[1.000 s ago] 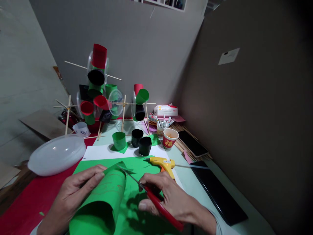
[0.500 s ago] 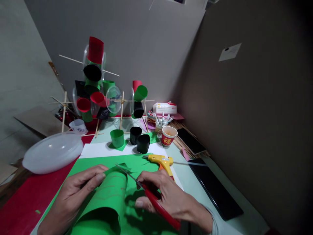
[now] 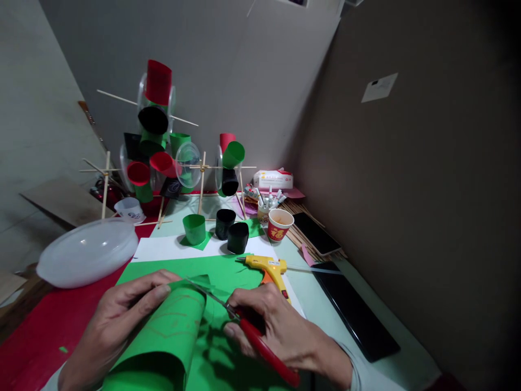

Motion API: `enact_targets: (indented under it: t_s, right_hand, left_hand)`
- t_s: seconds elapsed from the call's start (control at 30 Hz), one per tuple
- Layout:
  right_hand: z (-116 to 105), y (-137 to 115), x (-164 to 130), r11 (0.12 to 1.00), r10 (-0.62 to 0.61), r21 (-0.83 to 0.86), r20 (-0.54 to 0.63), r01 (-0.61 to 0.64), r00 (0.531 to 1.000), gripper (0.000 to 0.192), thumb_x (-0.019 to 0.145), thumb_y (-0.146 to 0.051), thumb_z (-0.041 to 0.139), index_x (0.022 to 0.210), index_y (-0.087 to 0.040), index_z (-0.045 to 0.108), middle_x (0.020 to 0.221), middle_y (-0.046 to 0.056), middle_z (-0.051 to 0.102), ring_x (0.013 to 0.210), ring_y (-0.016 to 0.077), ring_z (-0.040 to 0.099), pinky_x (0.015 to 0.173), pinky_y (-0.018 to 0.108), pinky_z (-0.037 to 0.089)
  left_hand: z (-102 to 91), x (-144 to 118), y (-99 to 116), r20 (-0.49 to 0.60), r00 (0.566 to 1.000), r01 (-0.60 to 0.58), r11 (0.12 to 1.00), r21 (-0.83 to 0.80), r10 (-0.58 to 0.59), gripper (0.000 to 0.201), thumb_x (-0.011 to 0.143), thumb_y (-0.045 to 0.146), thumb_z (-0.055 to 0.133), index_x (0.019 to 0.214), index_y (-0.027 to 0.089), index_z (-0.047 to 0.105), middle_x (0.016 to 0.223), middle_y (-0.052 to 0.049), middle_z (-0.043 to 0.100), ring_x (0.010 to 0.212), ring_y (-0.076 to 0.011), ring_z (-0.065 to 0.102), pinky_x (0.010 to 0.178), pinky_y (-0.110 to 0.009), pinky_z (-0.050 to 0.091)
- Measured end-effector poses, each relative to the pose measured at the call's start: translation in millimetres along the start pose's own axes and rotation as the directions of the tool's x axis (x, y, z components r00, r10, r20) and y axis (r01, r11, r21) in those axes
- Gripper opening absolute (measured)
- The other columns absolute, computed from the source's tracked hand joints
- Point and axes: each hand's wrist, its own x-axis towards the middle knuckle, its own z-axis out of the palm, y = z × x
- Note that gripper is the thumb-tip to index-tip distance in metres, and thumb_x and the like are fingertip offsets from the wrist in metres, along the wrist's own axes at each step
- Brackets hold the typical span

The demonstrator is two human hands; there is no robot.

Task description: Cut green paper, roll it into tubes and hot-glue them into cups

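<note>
The left hand [image 3: 118, 320] has its fingers [image 3: 157, 293] closed on a curled green paper sheet [image 3: 171, 336], low on the counter [image 3: 321, 304]; the right hand [image 3: 280, 331] grips red-handled scissors [image 3: 252, 336], blades at the sheet's top edge; just beyond lies a yellow glue gun [image 3: 268, 267]; farther off stand green and black paper cups [image 3: 215, 228].

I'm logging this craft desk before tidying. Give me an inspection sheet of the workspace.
Surface: table, red sheet at left.
Job's things: rolled green paper; red-handled scissors, blades at its edge.
Clutter: glue gun, paper cup, three paper rings, plastic lid, stick-and-cup models.
Grips: left hand holds the roll; right hand holds the scissors.
Cables: nothing seen.
Surroundings: grey walls, brown board at right.
</note>
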Motion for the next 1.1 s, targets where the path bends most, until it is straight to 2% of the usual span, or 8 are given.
enact_targets:
  t_s: [0.2,0.43,0.67,0.93,1.03,1.1]
  right_hand:
    - [1.1,-0.3,0.0,1.0,-0.019,-0.003,0.015,0.019,1.0,0.018,0.087,-0.025,0.064,0.077,-0.023,0.05,0.062,-0.008,0.041,0.055,0.0103,0.032,0.06,0.023,0.033]
    - [-1.8,-1.2,-0.4,0.999,-0.031,0.007,0.056,0.031,0.998,0.021,0.09,-0.024,0.063,0.076,-0.023,0.047,0.062,-0.008,0.039,0.055,0.0103,0.033,0.056,0.022,0.031]
    - [-2.0,-0.4,-0.6,0.998,-0.057,0.0,0.058,0.057,0.997,0.022,0.087,-0.02,0.065,0.075,-0.023,0.046,0.062,-0.008,0.04,0.055,0.009,0.035,0.056,0.021,0.03]
    - [-2.1,1.5,0.1,0.999,-0.025,-0.028,0.11,0.029,0.994,0.024,0.083,-0.015,0.064,0.074,-0.023,0.043,0.062,-0.008,0.037,0.055,0.0094,0.034,0.055,0.022,0.028]
    - [-4.7,-3.0,0.7,1.0,0.003,-0.027,0.12,0.001,0.993,0.025,0.087,-0.022,0.064,0.072,-0.023,0.044,0.059,-0.008,0.035,0.053,0.0098,0.031,0.054,0.023,0.027]
    - [-6.4,-5.8,0.7,0.998,0.056,-0.044,0.115,-0.051,0.992,0.023,0.089,-0.028,0.067,0.074,-0.023,0.05,0.06,-0.008,0.039,0.057,0.0112,0.035,0.056,0.023,0.03]
  left_hand:
    - [5.5,-4.0,13.7,-0.002,0.998,0.058,0.997,-0.059,-0.058,0.015,0.079,0.049,0.077,0.071,0.037,0.081,0.096,0.003,0.08,0.096,-0.0232,0.073,0.08,-0.021,0.058]
    - [4.1,-2.4,19.8,-0.001,0.998,0.068,0.988,-0.136,-0.068,0.022,0.075,0.05,0.082,0.068,0.029,0.077,0.091,-0.001,0.078,0.093,-0.0261,0.07,0.082,-0.027,0.059]
    - [2.6,0.2,13.3,0.004,0.995,0.096,0.982,-0.16,-0.097,0.021,0.074,0.048,0.084,0.065,0.03,0.076,0.089,0.001,0.078,0.089,-0.0214,0.068,0.079,-0.021,0.056]
    - [1.9,1.8,13.6,0.023,0.992,0.124,0.972,-0.199,-0.122,0.023,0.075,0.046,0.083,0.065,0.027,0.074,0.088,-0.002,0.078,0.085,-0.0239,0.068,0.073,-0.026,0.055]
    - [2.9,2.5,15.1,0.026,0.993,0.118,0.975,-0.19,-0.115,0.022,0.078,0.044,0.081,0.065,0.027,0.074,0.087,0.0,0.078,0.083,-0.0218,0.067,0.072,-0.025,0.054]
    - [3.8,2.8,15.9,0.024,0.995,0.101,0.979,-0.177,-0.098,0.022,0.079,0.043,0.079,0.064,0.027,0.073,0.086,0.0,0.077,0.081,-0.021,0.066,0.072,-0.025,0.052]
